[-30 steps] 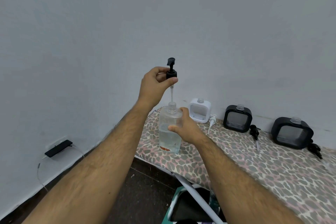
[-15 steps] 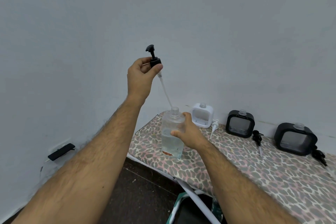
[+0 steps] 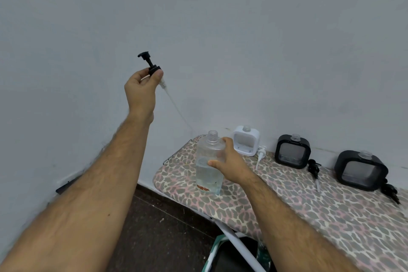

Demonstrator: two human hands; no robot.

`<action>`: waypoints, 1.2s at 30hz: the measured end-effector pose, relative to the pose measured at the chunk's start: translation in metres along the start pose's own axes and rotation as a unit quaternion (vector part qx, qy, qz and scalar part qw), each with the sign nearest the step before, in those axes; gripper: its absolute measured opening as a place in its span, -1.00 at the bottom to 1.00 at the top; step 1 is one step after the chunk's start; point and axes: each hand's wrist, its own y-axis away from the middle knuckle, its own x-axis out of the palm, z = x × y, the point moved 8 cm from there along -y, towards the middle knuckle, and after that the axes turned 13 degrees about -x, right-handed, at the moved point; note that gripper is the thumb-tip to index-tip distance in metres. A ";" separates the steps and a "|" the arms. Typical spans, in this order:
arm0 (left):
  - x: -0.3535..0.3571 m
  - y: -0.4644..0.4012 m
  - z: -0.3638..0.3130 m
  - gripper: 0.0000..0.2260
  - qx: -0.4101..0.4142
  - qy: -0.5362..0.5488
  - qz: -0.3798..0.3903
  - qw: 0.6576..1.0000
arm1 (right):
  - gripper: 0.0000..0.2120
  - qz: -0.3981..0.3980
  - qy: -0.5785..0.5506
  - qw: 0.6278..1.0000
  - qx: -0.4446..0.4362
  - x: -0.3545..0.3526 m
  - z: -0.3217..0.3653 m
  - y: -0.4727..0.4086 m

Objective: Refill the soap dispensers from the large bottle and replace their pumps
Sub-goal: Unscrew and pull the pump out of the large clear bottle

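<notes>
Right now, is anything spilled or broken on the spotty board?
Nothing looks spilled or broken. The three dispensers, white and two black, stand upright with open necks, their pumps lying beside them. The left hand holds the big bottle's pump up; the right hand steadies the bottle.

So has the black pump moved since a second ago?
Yes. The left hand has lifted the black pump up and leftward, away from the large bottle; its tube tip is now clear of the bottle's open neck.
</notes>
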 end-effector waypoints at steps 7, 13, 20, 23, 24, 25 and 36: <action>-0.008 -0.018 0.040 -0.79 -0.029 -0.104 0.003 0.994 | -0.29 0.002 0.004 1.000 -0.006 -0.001 -0.001 0.000; -0.015 -0.020 0.112 -0.69 -0.096 -0.250 0.019 0.963 | -0.26 -0.001 0.003 1.000 -0.016 0.000 -0.002 0.000; -0.005 -0.008 0.184 -0.65 -0.149 -0.404 0.077 0.899 | -0.24 -0.003 0.005 1.000 -0.025 -0.001 -0.003 0.001; -0.005 -0.007 0.206 -0.67 -0.156 -0.480 0.083 0.859 | -0.23 -0.006 0.007 1.000 -0.029 -0.001 -0.004 0.001; -0.006 -0.007 0.214 -0.68 -0.162 -0.500 0.084 0.846 | -0.23 -0.007 0.008 0.999 -0.031 -0.001 -0.005 0.001; -0.006 -0.006 0.221 -0.69 -0.168 -0.521 0.086 0.833 | -0.23 -0.008 0.010 0.999 -0.033 -0.001 -0.005 0.000; -0.009 -0.004 0.278 -0.75 -0.162 -0.580 0.067 0.796 | -0.27 -0.014 0.002 0.999 -0.044 -0.002 -0.014 -0.002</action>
